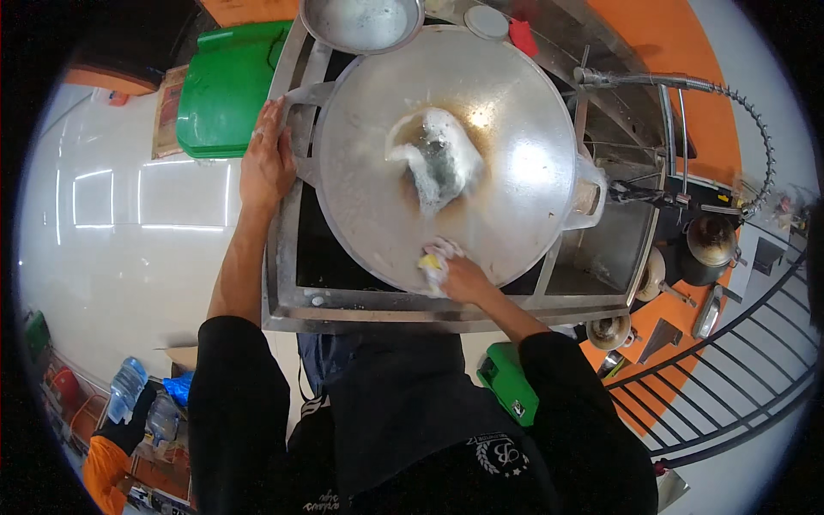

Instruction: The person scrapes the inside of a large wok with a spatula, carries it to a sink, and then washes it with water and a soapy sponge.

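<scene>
A large silver wok (360, 163) lies with its hollow side up, a pool of white suds (442, 159) at its bottom over a brownish stain. My left hand (268, 167) is at the wok's left loop handle (306, 133), its fingers close together against the outer side; part of the grip is hidden. At the near inner wall of the wok, my right hand (463, 279) presses down a foamy sponge (435, 264) with some yellow showing. The wok's other handle (590, 193) sticks out on the right, untouched.
The wok rests across a steel sink (601, 249). A metal bowl of soapy water (365, 21) sits at its far left edge, near a round white lid (487, 23) and a red cloth (523, 38). A spring-hose tap (678, 81) rises at right. A green bin (227, 90) stands left.
</scene>
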Available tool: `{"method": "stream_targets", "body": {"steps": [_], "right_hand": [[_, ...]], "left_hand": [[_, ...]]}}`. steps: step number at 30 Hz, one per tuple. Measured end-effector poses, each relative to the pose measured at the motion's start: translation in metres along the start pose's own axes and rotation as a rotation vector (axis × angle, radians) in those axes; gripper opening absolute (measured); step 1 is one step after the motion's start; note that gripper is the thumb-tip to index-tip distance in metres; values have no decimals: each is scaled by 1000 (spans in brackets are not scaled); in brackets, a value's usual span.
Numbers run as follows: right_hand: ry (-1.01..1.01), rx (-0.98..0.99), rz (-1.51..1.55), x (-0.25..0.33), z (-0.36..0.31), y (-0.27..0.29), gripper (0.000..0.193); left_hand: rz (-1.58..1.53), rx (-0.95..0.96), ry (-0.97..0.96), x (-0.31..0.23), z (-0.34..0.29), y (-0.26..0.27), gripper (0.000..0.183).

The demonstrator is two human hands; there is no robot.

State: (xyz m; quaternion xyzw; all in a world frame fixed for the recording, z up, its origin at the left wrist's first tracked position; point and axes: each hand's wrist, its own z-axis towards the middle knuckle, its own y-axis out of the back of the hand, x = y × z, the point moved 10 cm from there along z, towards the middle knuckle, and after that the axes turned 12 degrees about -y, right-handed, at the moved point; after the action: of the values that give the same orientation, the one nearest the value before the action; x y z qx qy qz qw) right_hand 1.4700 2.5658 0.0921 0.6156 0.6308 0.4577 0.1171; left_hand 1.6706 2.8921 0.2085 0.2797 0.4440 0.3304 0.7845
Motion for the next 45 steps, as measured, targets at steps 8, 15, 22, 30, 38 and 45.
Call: {"method": "stream_targets", "body": {"steps": [8, 15, 22, 30, 38, 45], "right_hand": [[-616, 352, 331, 1, 43, -28, 42], [-456, 370, -68, -32, -34, 12, 38], [-520, 251, 14, -46, -22, -11, 27], [-447, 178, -235, -67, -10, 69, 36], [116, -242, -331, -61, -55, 84, 51], [-488, 610, -287, -107, -28, 36, 52]], "left_hand": [[-15, 6, -24, 1, 5, -8, 48], [11, -23, -57, 0, -4, 5, 46], [-58, -15, -42, -7, 10, -6, 46], [8, -28, -68, -2, 3, -1, 44], [28, -1, -26, 2, -2, -1, 43], [87, 11, -37, 0, 0, -9, 41]]}}
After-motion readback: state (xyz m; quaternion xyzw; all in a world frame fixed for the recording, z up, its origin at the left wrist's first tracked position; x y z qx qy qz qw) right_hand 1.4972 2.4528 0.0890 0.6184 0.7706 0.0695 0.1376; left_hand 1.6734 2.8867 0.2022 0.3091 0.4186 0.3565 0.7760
